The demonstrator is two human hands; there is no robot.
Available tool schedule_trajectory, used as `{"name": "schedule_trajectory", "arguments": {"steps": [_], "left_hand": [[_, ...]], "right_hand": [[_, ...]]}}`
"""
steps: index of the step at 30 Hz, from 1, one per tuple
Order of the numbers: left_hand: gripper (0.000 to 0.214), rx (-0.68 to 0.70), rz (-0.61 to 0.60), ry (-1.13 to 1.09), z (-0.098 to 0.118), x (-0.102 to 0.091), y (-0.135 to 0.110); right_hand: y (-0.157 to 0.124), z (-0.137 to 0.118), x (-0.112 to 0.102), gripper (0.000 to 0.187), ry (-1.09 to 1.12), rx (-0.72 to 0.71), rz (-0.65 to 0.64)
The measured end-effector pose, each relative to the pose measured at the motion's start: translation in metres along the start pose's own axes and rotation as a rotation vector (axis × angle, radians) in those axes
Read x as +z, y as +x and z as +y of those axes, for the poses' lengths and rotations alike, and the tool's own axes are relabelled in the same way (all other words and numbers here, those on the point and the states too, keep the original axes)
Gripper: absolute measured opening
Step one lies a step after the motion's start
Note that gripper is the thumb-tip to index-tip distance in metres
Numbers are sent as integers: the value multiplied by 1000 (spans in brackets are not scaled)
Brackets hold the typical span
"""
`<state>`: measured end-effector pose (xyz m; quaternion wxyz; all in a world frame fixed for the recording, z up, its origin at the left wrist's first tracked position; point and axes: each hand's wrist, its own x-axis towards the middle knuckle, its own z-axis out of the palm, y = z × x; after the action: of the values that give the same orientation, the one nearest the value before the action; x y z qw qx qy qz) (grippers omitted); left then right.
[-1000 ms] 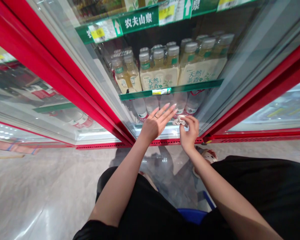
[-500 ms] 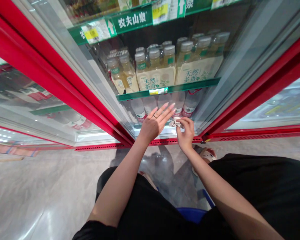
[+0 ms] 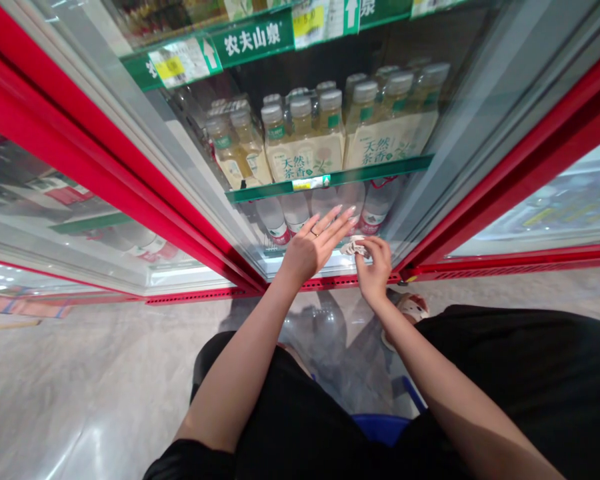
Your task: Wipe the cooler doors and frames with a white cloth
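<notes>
While the left grip (image 3: 313, 252) spreads wide, the right grip (image 3: 374, 270) pinches; a crumpled scrap (image 3: 354, 248) sits inside.

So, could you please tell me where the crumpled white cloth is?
In the head view, the crumpled white cloth sits in the right hand, just beside the left hand.

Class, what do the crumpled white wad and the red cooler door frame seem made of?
The crumpled white wad in the right hand looks like cloth or tissue: matte, creased folds. The red cooler door frame looks like painted metal or plastic: smooth, glossy.
</notes>
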<state>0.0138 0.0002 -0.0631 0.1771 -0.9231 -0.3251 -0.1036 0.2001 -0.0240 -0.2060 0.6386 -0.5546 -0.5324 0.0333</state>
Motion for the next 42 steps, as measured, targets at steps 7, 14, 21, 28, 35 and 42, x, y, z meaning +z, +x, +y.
{"name": "schedule_trajectory", "arguments": {"steps": [7, 14, 21, 28, 35, 42], "left_hand": [[70, -11, -21, 21, 1, -1, 1], [80, -2, -47, 21, 4, -1, 2], [72, 51, -13, 38, 9, 6, 7], [68, 84, 6, 40, 11, 10, 14], [68, 107, 27, 42, 16, 16, 24], [63, 144, 59, 46, 20, 20, 35]], "right_hand": [[9, 14, -11, 23, -17, 73, 115], [8, 11, -10, 24, -15, 47, 41], [13, 15, -14, 24, -25, 72, 119], [16, 19, -19, 23, -34, 72, 116], [30, 29, -31, 23, -61, 92, 221], [28, 22, -33, 23, -60, 32, 73]]}}
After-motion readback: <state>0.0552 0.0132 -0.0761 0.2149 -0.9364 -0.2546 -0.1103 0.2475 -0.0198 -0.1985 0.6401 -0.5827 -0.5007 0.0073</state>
